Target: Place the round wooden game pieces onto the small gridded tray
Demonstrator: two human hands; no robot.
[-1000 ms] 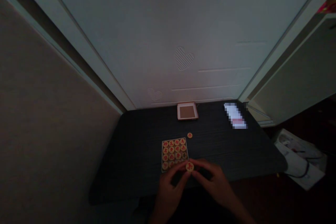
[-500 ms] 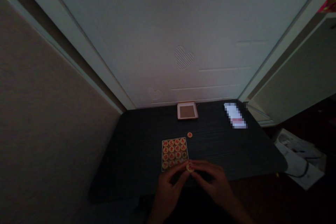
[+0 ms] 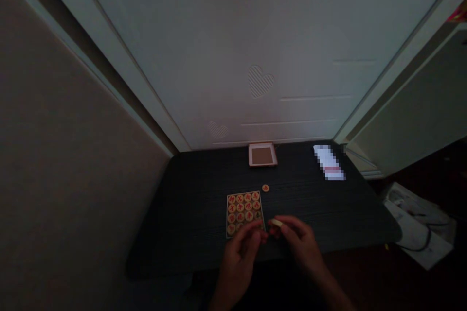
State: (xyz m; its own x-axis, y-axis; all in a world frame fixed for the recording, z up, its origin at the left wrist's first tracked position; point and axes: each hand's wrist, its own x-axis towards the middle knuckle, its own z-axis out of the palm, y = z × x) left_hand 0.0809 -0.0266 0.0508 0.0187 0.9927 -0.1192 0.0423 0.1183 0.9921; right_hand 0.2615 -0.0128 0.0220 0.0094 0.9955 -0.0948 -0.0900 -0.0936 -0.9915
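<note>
My right hand (image 3: pixel 299 238) pinches a round wooden Chinese chess piece (image 3: pixel 276 222) between thumb and fingers, its pale edge turned toward me. Just left of it, my left hand (image 3: pixel 242 250) has loosely curled fingers, and no piece shows in it. It hovers over the near right corner of a square tray (image 3: pixel 226 216), hiding part of the bottom row. Rows of round pieces with red characters (image 3: pixel 240 207) fill the visible part of the tray. One loose piece (image 3: pixel 265 188) lies on the table beyond the tray's far right corner.
The dark table (image 3: pixel 189 180) stands against a white panel with embossed hearts (image 3: pixel 260 81). A shallow box lid (image 3: pixel 262 155) rests at the back edge, and a bright blurred-out phone-like object (image 3: pixel 329 163) lies at the back right. A white box (image 3: pixel 419 223) is on the floor at right.
My hands have come apart. The chess piece both held has gone with my right hand, slightly right and up, and turned edge-on. My left hand has let go of it. The camera view shifted slightly.
</note>
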